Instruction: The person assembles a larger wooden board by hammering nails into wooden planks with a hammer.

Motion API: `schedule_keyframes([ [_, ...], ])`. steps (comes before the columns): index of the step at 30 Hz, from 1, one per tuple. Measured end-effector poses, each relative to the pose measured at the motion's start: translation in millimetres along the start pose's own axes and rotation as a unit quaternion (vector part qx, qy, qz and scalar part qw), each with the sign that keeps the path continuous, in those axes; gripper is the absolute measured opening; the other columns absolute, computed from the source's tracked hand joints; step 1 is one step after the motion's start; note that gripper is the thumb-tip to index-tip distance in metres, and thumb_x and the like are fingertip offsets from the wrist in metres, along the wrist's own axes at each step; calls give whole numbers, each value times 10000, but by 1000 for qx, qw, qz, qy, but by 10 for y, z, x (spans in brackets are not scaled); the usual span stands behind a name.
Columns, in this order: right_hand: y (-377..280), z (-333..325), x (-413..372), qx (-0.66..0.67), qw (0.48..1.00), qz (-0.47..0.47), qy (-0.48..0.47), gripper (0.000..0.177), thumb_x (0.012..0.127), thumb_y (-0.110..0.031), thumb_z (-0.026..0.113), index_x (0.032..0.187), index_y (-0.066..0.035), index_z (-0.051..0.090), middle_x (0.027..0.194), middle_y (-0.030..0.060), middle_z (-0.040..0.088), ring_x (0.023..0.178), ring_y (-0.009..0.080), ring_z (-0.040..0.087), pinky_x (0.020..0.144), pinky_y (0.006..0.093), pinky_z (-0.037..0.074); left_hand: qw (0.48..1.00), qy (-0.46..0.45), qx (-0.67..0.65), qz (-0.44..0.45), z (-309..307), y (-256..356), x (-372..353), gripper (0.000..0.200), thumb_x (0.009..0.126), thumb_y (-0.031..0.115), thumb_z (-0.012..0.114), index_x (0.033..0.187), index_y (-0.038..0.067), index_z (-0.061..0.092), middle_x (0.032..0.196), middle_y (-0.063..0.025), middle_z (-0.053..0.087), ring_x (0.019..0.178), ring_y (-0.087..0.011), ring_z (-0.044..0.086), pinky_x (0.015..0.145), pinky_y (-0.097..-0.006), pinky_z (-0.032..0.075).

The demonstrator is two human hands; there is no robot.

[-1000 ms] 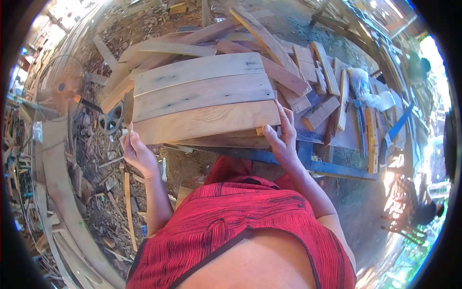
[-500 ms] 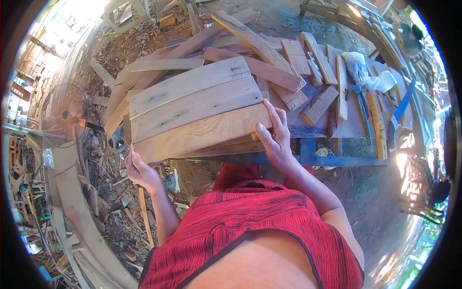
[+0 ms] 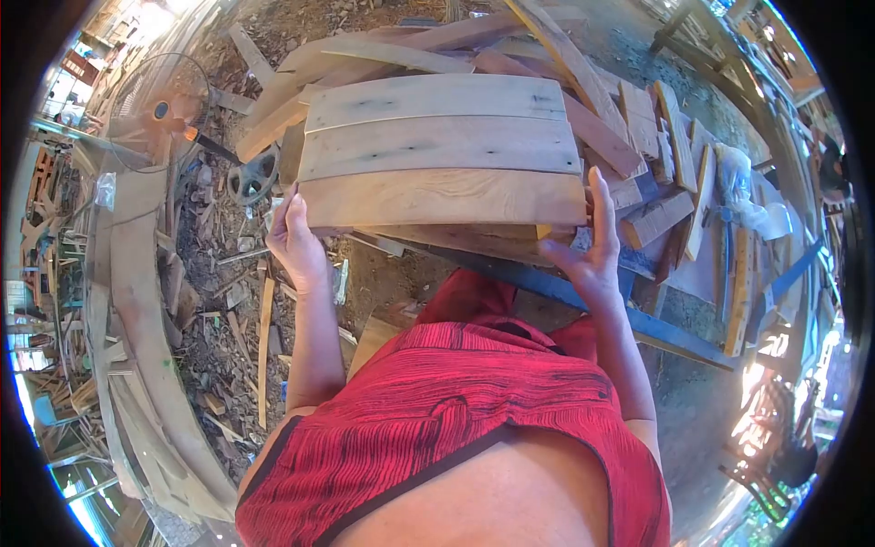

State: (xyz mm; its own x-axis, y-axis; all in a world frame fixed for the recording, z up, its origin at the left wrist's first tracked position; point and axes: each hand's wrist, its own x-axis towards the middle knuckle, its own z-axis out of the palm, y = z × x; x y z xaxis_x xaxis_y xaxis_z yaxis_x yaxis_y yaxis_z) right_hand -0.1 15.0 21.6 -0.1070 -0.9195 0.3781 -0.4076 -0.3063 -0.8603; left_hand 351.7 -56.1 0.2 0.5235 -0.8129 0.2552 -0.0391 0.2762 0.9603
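Observation:
Three planks lie edge to edge in front of me: two greyish boards (image 3: pixel 437 144) with small dark nail holes, and nearest me a browner plank (image 3: pixel 447 198) with swirling grain. My left hand (image 3: pixel 296 239) is closed on the left end of this browner plank, thumb up at its corner. At the opposite end my right hand (image 3: pixel 594 251) is spread, its fingers upright along the plank's end and its thumb stretched out low to the left, under the front edge. Part of another wooden piece shows beneath the planks.
Loose wood pieces (image 3: pixel 597 137) are heaped behind and right of the planks. A blue-edged table (image 3: pixel 674 335) carries a plastic bag (image 3: pixel 734 182) and a blue-handled saw (image 3: pixel 791 273). To the left stand a fan (image 3: pixel 159 111) and a long curved board (image 3: pixel 146 301); wood scraps litter the ground.
The planks have turned from a slant to nearly level across my view. My right hand has loosened from its pinch and spread its fingers; my left hand stays at the left end.

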Motion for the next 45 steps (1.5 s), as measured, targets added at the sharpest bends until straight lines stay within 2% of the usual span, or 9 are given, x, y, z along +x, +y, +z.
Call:
schedule_keyframes([
  [4, 16, -22, 54, -120, 989, -91, -9, 903, 679, -202, 821, 1423, -24, 343, 1321, 201, 462, 1166, 343, 519, 959, 402, 439, 996, -46, -27, -74, -75, 70, 18, 340, 911, 212, 552, 1140, -24, 641, 1016, -98, 675, 890, -165, 658, 708, -291, 542],
  [5, 28, -24, 53, -120, 988, -93, -10, 903, 679, -202, 821, 1423, -24, 343, 1321, 201, 462, 1166, 343, 519, 959, 402, 439, 991, -57, 24, -119, -104, 160, 11, 359, 911, 262, 559, 1163, 17, 630, 976, -91, 677, 791, -168, 678, 562, -285, 554],
  [9, 62, -1, 20, -159, 984, -82, -15, 871, 693, -167, 802, 1419, -19, 345, 1350, 216, 469, 1228, 339, 490, 1005, 410, 408, 974, -93, 35, -204, -164, 299, 44, 407, 907, 302, 573, 1203, 25, 596, 948, -96, 678, 648, -172, 678, 455, -252, 542],
  [20, 77, 21, 237, -181, 982, -52, -30, 847, 708, -117, 799, 1407, 4, 338, 1333, 245, 490, 1231, 355, 499, 1024, 422, 395, 966, -129, -51, -217, -81, 364, 150, 407, 899, 272, 605, 1213, 12, 612, 855, -47, 662, 544, -94, 608, 421, -212, 489],
  [24, 93, 23, 350, -159, 986, -38, -28, 848, 705, -106, 800, 1408, 2, 338, 1335, 247, 486, 1240, 350, 493, 1024, 422, 395, 974, -149, 12, -170, 6, 305, 271, 372, 929, 278, 569, 1175, 8, 637, 801, -67, 653, 565, -141, 602, 500, -251, 494],
  [26, 185, 49, 333, -161, 985, -56, -20, 850, 707, -109, 798, 1411, 1, 334, 1335, 244, 486, 1238, 350, 493, 1023, 418, 394, 952, -125, 250, 120, 39, 134, 326, 354, 960, 270, 518, 1150, -6, 635, 751, -111, 617, 641, -210, 604, 620, -306, 482],
  [30, 132, 68, 311, -177, 982, -63, -13, 843, 717, -97, 785, 1417, -1, 324, 1344, 247, 475, 1264, 353, 466, 1033, 416, 383, 960, -100, 235, 112, 58, 94, 244, 337, 978, 257, 502, 1113, -24, 629, 761, -121, 567, 710, -226, 562, 682, -316, 445],
  [35, -5, 38, 325, -142, 990, -16, -8, 586, 900, -220, 589, 1398, 7, 379, 1365, 232, 467, 1280, 338, 458, 1048, 403, 365, 992, -64, 91, 61, 228, 68, 147, 301, 981, 215, 506, 982, -67, 612, 919, -32, 488, 793, -105, 462, 737, -239, 399],
  [45, -18, 15, 328, -164, 986, -10, 6, 583, 910, -260, 593, 1398, -24, 376, 1280, 259, 539, 1186, 376, 544, 980, 413, 427, 997, -32, 55, 43, 278, -53, 138, 303, 974, 239, 519, 989, -46, 622, 951, -36, 539, 901, -117, 506, 842, -272, 405],
])
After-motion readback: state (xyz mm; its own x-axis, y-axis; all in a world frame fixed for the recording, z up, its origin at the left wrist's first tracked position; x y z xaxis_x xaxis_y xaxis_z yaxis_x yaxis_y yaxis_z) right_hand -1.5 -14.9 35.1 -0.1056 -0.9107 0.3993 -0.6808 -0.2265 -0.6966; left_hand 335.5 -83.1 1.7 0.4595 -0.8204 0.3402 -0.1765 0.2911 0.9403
